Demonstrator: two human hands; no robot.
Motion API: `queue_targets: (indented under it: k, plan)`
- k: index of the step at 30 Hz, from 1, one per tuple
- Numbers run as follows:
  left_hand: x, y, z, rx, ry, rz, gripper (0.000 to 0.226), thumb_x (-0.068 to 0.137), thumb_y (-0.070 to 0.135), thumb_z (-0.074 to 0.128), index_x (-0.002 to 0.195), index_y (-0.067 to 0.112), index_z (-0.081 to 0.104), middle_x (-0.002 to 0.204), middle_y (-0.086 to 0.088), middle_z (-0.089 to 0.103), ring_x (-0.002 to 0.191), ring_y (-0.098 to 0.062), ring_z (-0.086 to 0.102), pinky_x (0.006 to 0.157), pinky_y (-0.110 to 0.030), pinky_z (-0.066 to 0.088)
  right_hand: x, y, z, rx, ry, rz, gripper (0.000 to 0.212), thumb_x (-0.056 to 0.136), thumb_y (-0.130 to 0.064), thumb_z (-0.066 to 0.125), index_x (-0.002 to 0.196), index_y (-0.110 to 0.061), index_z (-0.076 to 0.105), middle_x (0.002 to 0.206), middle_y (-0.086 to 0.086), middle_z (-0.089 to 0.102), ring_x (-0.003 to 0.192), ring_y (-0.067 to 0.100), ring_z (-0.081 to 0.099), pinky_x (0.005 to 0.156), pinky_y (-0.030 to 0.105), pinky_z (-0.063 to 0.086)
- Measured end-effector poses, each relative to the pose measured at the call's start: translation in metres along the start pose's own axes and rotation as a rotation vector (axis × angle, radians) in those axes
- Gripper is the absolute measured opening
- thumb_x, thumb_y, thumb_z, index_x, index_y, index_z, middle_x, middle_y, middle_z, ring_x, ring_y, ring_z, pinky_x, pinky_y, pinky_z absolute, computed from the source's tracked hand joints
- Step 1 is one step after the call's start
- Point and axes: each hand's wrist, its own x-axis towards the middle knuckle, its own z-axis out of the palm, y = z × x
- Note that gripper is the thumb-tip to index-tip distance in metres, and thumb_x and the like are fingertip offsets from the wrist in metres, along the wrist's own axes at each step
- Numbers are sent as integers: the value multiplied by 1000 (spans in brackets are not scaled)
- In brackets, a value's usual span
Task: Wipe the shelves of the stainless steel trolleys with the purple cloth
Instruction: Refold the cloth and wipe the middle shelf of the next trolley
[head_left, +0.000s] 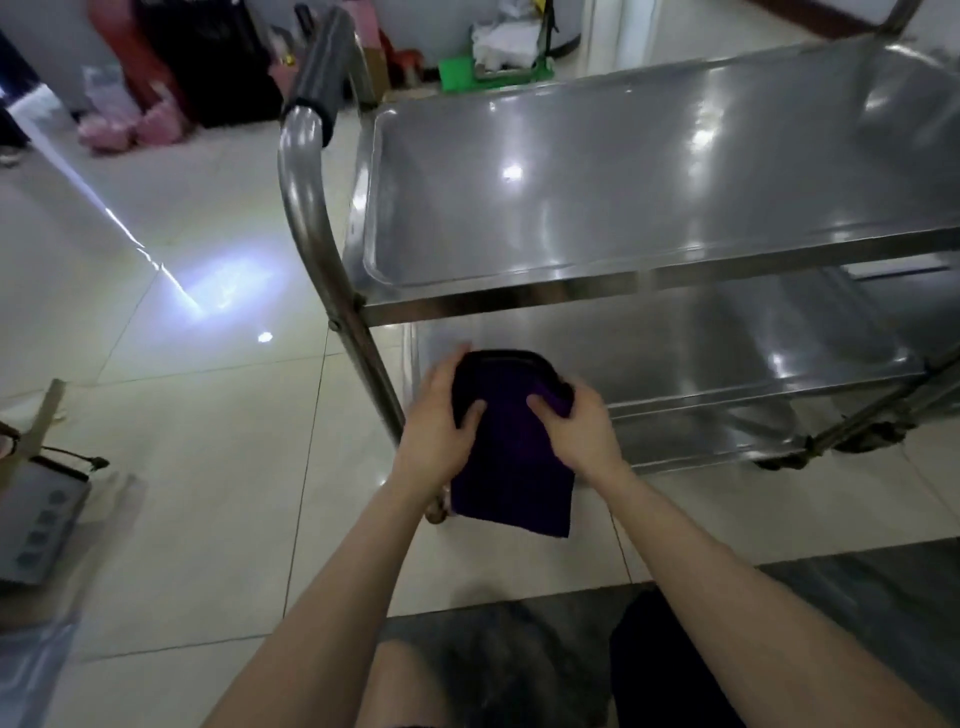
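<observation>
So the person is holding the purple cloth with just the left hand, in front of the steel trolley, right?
Not quite: both hands hold it. The head view shows the left hand and the right hand each gripping the purple cloth in front of the steel trolley.

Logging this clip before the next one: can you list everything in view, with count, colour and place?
trolley: 1, stainless steel, centre to right, shelves stacked
handle grip: 1, dark grey, on the trolley's end bar, top centre
purple cloth: 1, purple, folded, held in front of the trolley's lower shelves
green container: 1, green, on the floor beyond the trolley
pink bundles: several, pink, floor at top left
grey device: 1, grey with round buttons, left edge
floor: pale glossy tiles
left hand: 1, grips the cloth's left side
right hand: 1, grips the cloth's right side
</observation>
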Motion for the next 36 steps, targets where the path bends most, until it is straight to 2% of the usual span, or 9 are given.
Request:
queue_targets:
  k: [2, 5, 8, 11, 14, 17, 21, 26, 36]
  plan:
    - [7, -24, 20, 80, 17, 21, 72, 108, 21, 62, 169, 32, 25, 171, 1, 33, 149, -12, 41, 122, -30, 35, 51, 5, 15, -114, 1, -47, 60, 101, -34, 76, 152, -19, 47, 137, 1, 64, 127, 22, 65, 107, 40, 53]
    - [-30, -72, 51, 105, 358, 176, 40, 105, 19, 64, 142, 31, 53, 127, 16, 54, 104, -2, 64, 90, -28, 61, 87, 39, 45, -620, 6, -193, 108, 95, -43, 81, 171, -15, 11, 167, 20, 33, 153, 38, 35, 125, 53, 34]
    - [-55, -126, 65, 71, 750, 220, 28, 97, 25, 74, 110, 28, 50, 102, 21, 45, 85, -2, 59, 72, -17, 48, 79, 84, 72, -759, 164, -514, 82, 100, -59, 66, 166, -22, 35, 162, 15, 42, 153, 38, 34, 128, 60, 23]
    - [-39, -144, 55, -73, 944, 85, 51, 84, 32, 85, 118, 23, 47, 112, 7, 49, 99, -17, 58, 83, -24, 47, 74, 106, 98, -804, 12, -531, 77, 101, -77, 43, 163, -31, 42, 165, 12, 43, 157, 34, 31, 131, 64, 9]
    - [-11, -134, 28, -180, 740, -75, 63, 80, 48, 88, 128, 28, 52, 119, 11, 61, 111, -8, 65, 94, -25, 53, 75, 100, 103, -829, -49, -468, 84, 98, -86, 29, 162, -34, 44, 167, 13, 42, 159, 33, 29, 132, 64, 6]
    - [14, -121, 11, -332, 502, -196, 51, 83, 60, 86, 109, 22, 64, 94, 8, 77, 90, -6, 75, 88, -39, 63, 80, 91, 101, -818, -72, -446, 86, 95, -90, 17, 165, -43, 34, 175, 12, 29, 163, 35, 18, 131, 65, 1]
    - [40, -119, 13, -399, 579, -248, 54, 97, 53, 71, 73, 8, 56, 64, -9, 59, 60, -29, 64, 69, -50, 61, 83, 102, 118, -987, -146, -402, 92, 90, -95, 0, 169, -50, 15, 180, 13, 7, 165, 43, 3, 129, 70, -2]
    - [52, -129, 11, -425, 649, -214, 62, 96, 44, 67, 75, -11, 47, 62, -26, 52, 56, -24, 50, 62, -37, 49, 75, 97, 140, -1046, -136, -419, 92, 92, -91, -4, 170, -45, 12, 180, 17, 7, 163, 49, 2, 125, 76, 0]
    - [62, -149, 11, -507, 588, -150, 46, 93, 31, 69, 66, 3, 45, 57, -9, 43, 53, -23, 43, 55, -38, 42, 192, 60, 167, -1056, -346, -304, 96, 77, -106, 12, 163, -64, -1, 180, 9, -14, 161, 49, -16, 114, 82, -18]
